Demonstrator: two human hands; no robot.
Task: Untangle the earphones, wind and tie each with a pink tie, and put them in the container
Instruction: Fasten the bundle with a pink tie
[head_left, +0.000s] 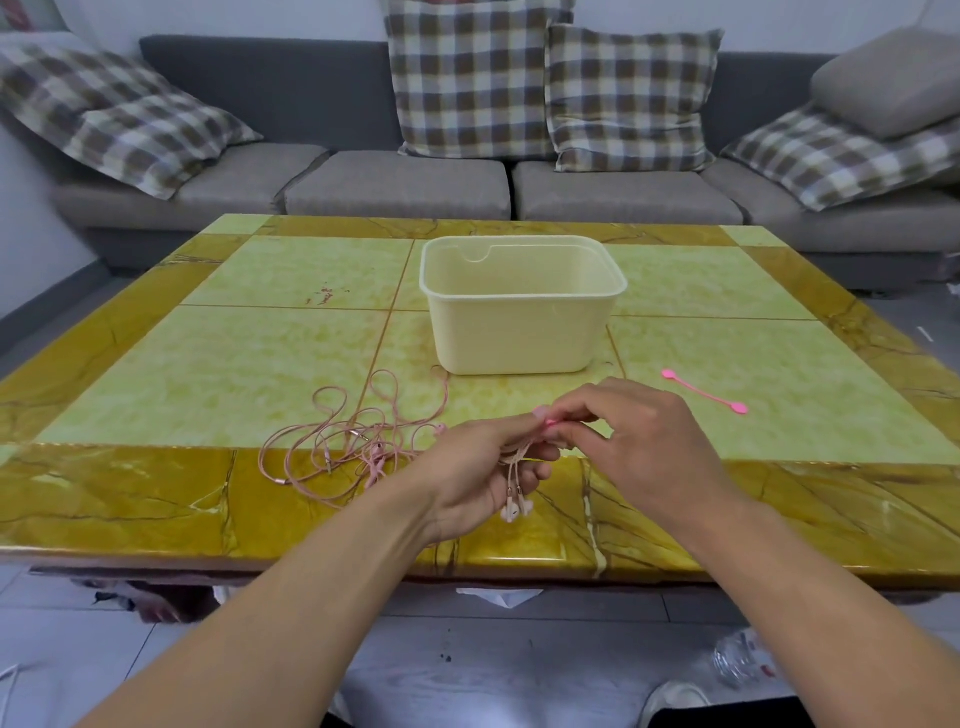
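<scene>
My left hand (480, 470) grips a wound bundle of pink earphone cable, and its two earbuds (515, 506) hang below the fingers. My right hand (631, 441) pinches a pink tie (548, 423) at the top of that bundle, fingertips meeting those of my left hand. A second pink earphone cable (343, 441) lies loose and tangled on the table to the left. Another pink tie (705, 399) lies flat on the table to the right. The cream plastic container (519, 338) stands behind my hands, with nothing visible inside it.
The yellow and ochre tiled table (234, 364) carries everything, and its front edge runs just under my wrists. A grey sofa (405, 182) with checked cushions stands behind it. A crumpled plastic bottle (740, 662) lies on the floor at lower right.
</scene>
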